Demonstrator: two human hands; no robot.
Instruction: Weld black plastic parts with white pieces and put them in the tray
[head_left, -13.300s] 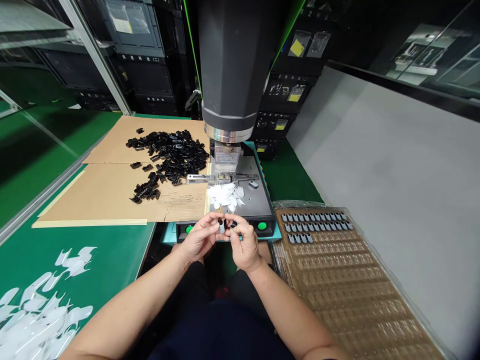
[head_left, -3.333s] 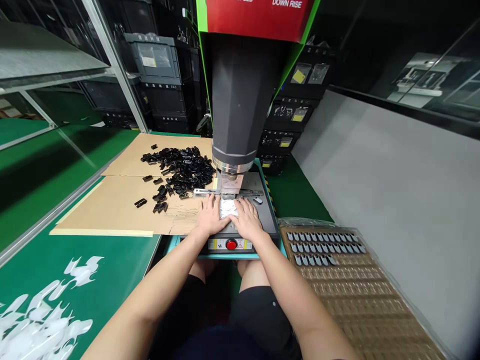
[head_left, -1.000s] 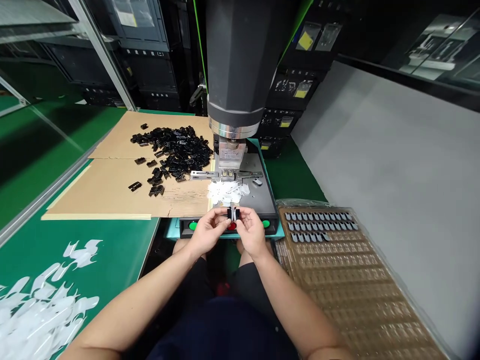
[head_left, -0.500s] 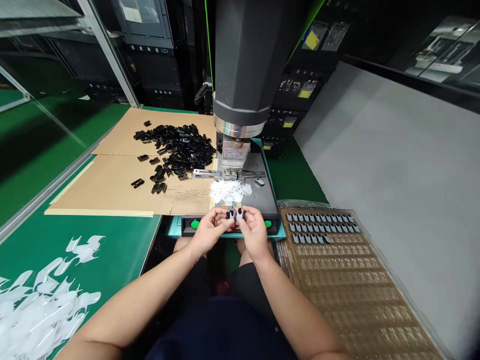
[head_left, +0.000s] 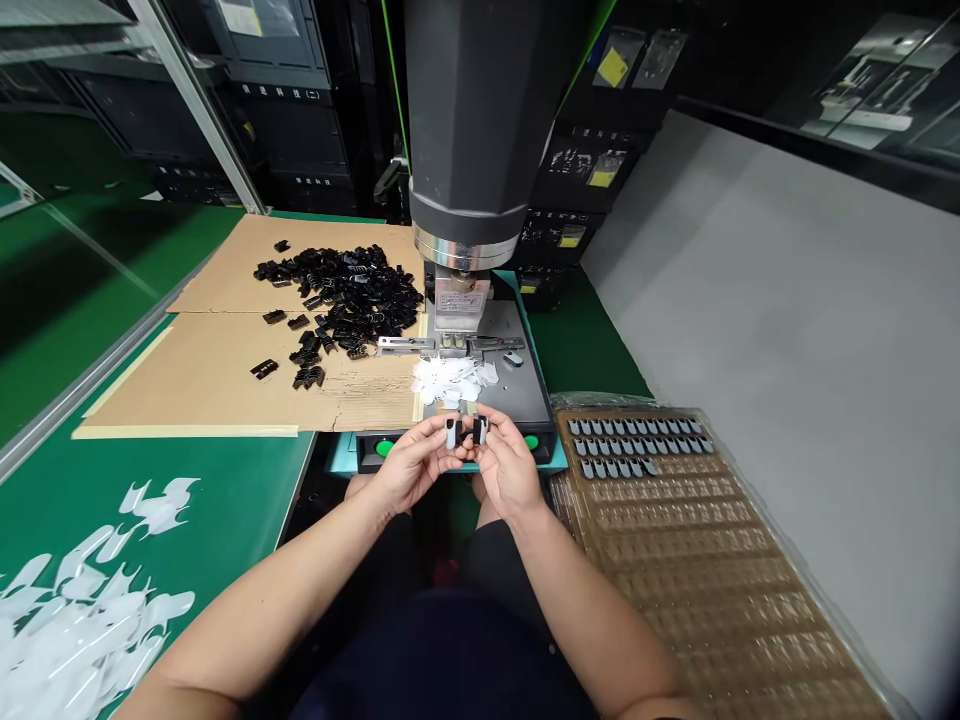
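Observation:
My left hand (head_left: pixel 411 464) pinches a small grey-and-black plastic part (head_left: pixel 453 432), its pale face showing. Between the fingers of my right hand (head_left: pixel 513 470) is a second grey-and-black plastic part (head_left: pixel 480 430), its dark side more in sight. The two parts are held side by side, a small gap apart, above the front edge of the press base. Just behind them lies a heap of thin white plastic pieces (head_left: pixel 448 380) on the machine's plate (head_left: pixel 517 395). Another such grey-and-black part (head_left: pixel 513 358) rests at the plate's right.
A press head (head_left: pixel 465 230) stands over the plate, with green buttons (head_left: pixel 384 447) at its front. Many black clips (head_left: pixel 367 295) lie on cardboard (head_left: pixel 225 370) to the left. More white pieces (head_left: pixel 82 630) are on the green table. At right, a plastic tray (head_left: pixel 675 560) holds rows of parts.
Both parts have been turned in my fingers: the left one now shows more of its grey face, the right one more black. The whole view has shifted slightly.

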